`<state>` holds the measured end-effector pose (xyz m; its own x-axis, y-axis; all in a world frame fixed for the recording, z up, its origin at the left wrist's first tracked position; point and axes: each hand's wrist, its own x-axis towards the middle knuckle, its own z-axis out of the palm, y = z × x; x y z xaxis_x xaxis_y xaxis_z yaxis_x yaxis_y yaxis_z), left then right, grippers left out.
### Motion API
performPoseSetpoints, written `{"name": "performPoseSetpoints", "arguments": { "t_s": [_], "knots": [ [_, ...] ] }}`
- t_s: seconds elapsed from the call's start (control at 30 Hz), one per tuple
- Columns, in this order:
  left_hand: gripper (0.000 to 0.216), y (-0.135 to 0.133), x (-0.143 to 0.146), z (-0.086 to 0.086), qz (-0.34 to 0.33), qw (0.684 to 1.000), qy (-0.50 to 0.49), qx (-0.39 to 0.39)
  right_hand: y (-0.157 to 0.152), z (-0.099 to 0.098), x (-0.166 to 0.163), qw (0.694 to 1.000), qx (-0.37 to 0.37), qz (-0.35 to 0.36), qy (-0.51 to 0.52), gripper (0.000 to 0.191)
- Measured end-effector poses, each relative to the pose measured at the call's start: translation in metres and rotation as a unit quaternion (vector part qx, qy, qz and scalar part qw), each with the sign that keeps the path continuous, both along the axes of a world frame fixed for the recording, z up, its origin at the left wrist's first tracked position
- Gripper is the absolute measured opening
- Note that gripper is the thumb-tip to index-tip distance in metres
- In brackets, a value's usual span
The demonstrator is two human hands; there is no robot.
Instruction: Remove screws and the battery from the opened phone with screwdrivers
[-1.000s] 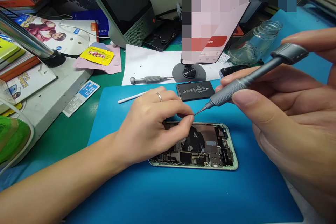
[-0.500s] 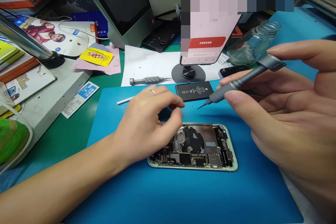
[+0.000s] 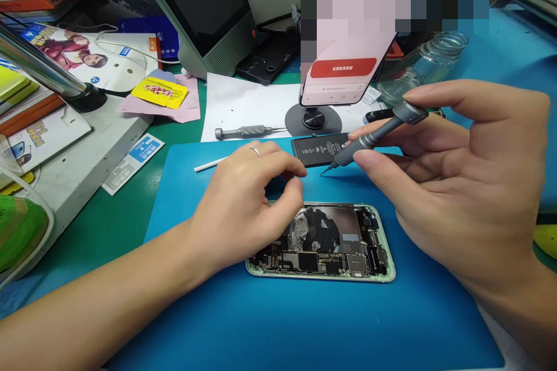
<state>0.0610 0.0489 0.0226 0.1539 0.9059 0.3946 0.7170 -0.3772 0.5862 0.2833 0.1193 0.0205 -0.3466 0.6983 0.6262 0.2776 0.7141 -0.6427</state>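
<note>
My right hand [image 3: 439, 156] grips a grey precision screwdriver [image 3: 363, 142] between thumb and fingers, forefinger on its end cap. The driver's thin tip points down and left, just in front of a black phone battery [image 3: 319, 149]. An opened phone [image 3: 343, 266] with a pale green frame lies on the blue mat, its circuit boards and a torn black round patch exposed. Over its left end rests my left hand [image 3: 256, 203], wearing a ring, fingers curled and thumb close to the forefinger. The hand covers part of the phone; what it holds, if anything, is hidden.
Behind the mat, a second screwdriver [image 3: 243, 132] lies on white paper [image 3: 248, 98]. A lit phone [image 3: 339, 84] stands on a round stand [image 3: 300, 122]. Nearby are a glass jar [image 3: 429, 66], a white stick [image 3: 209, 164], a monitor [image 3: 195, 0] and a metal lamp post [image 3: 47, 64].
My right hand has moved left with the screwdriver, its tip now lower and nearer the battery's front edge. My left hand and the opened phone look nearly unchanged.
</note>
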Motion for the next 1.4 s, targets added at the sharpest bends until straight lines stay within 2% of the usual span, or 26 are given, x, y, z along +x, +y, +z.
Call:
{"name": "performPoseSetpoints", "arguments": {
  "t_s": [0.23, 0.37, 0.47, 0.63, 0.77, 0.9, 1.07, 1.17, 1.3, 1.4],
  "knots": [
    [0.017, 0.001, 0.000, 0.000, 0.000, 1.000, 0.003, -0.004, 0.000, 0.002, -0.002, 1.000, 0.003, 0.005, 0.010, 0.079],
    [0.016, 0.001, -0.001, 0.000, -0.004, 1.000, 0.009, -0.007, -0.008, 0.008, -0.003, 0.999, -0.029, 0.006, 0.035, 0.067],
    [0.014, 0.001, -0.002, -0.001, -0.022, 1.000, 0.004, -0.009, -0.010, 0.011, -0.002, 0.997, -0.056, -0.026, 0.039, 0.056],
    [0.006, -0.003, -0.001, -0.001, -0.041, 0.999, -0.006, 0.004, -0.007, 0.012, 0.002, 0.995, -0.074, -0.049, 0.038, 0.057],
    [0.011, -0.004, 0.000, 0.000, -0.046, 0.999, -0.015, 0.024, -0.008, 0.012, 0.003, 0.995, -0.083, -0.049, 0.041, 0.054],
    [0.013, -0.003, 0.002, 0.001, -0.046, 0.999, -0.009, 0.024, -0.014, 0.014, 0.001, 0.990, -0.107, -0.084, 0.023, 0.054],
    [0.013, -0.001, 0.003, 0.002, -0.046, 0.999, -0.013, 0.022, -0.014, 0.017, -0.001, 0.994, -0.086, -0.059, 0.020, 0.037],
    [0.013, 0.000, 0.004, 0.002, -0.049, 0.999, -0.012, 0.020, -0.014, 0.017, -0.001, 0.994, -0.090, -0.049, 0.039, 0.045],
    [0.013, 0.000, 0.004, 0.001, -0.050, 0.998, -0.009, 0.020, -0.019, 0.018, 0.001, 0.987, -0.126, -0.096, 0.018, 0.054],
    [0.013, 0.001, 0.004, 0.002, -0.050, 0.999, -0.009, 0.018, -0.020, 0.018, 0.000, 0.987, -0.126, -0.100, 0.020, 0.057]
  ]
}}
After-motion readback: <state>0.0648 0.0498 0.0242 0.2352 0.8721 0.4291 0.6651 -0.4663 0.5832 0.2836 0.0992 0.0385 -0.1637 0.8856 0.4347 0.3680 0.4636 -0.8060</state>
